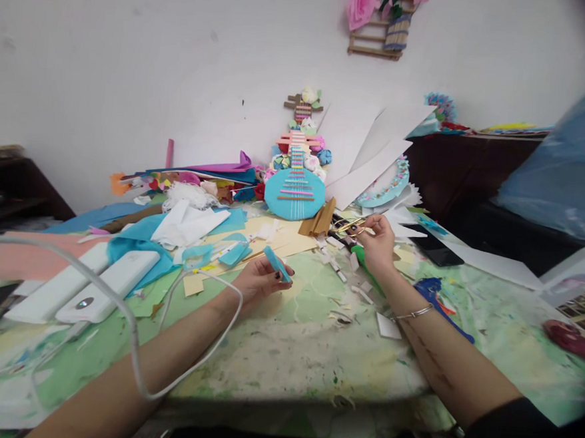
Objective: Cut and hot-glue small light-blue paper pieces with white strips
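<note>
My left hand [261,280] is closed around a small folded piece of blue paper [276,263], pinched between thumb and fingers above the table. Farther right, my right hand [377,241] has its fingers closed on the gold-coloured handles of a pair of scissors [348,227]; the blades are hard to make out among the clutter. Just left of the scissors lies a folded brown card piece [318,219]. A lute-shaped craft [295,194] with a blue round body, strings and paper flowers leans on the wall behind both hands.
A white cable [136,341] loops over my left forearm near a white power bank [110,286]. Paper scraps [336,269] litter the stained green tablecloth [283,358]. At right are a black phone [435,246], a blue glue gun [437,299] and white card sheets [376,161].
</note>
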{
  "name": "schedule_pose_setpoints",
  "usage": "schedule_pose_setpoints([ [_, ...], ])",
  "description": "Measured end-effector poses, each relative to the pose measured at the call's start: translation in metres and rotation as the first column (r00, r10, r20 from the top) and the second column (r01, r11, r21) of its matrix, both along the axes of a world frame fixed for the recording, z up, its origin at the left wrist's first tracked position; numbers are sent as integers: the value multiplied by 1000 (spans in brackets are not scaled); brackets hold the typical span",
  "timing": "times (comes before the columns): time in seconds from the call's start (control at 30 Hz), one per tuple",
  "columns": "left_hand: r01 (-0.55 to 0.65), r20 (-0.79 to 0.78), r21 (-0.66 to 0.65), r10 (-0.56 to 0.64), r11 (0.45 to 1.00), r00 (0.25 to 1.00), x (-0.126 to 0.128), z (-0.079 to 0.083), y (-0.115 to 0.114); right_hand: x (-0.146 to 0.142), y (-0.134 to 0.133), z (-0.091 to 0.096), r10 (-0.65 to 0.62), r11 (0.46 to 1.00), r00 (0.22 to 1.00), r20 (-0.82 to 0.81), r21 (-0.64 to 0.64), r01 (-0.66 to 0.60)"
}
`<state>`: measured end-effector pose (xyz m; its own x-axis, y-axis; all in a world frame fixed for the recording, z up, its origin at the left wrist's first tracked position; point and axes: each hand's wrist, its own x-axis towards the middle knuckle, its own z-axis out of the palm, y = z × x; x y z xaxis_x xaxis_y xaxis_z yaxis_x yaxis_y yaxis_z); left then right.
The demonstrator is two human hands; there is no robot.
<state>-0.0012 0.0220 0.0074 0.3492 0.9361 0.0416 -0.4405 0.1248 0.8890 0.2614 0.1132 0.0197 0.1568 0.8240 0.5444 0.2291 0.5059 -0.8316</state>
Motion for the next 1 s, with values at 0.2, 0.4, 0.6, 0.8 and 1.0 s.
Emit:
schedule_pose_setpoints([
  [0.2, -48, -38, -16, 48, 999, 998, 0, 3, -1, -3, -7, 6, -180, 980, 965, 189, 118, 159],
  [0.4, -165, -98, 15, 166, 986, 981, -1, 4, 1, -23, -29, 8, -72, 993, 902, 426, 111, 27],
  [0.6, -178, -178, 66, 187, 982, 966, -7, 1, 8, -44, -39, 1, 204, 979, 891, 405, -67, -193],
  [0.8, -132, -189, 134, 156, 982, 970, -7, 3, 5, -50, -50, 3, 459, 884, 796, 395, -289, -366],
  [1.0, -164, -181, 149, 190, 975, 965, -6, 5, 3, -54, -58, 6, 563, 826, 654, 505, -341, -449],
])
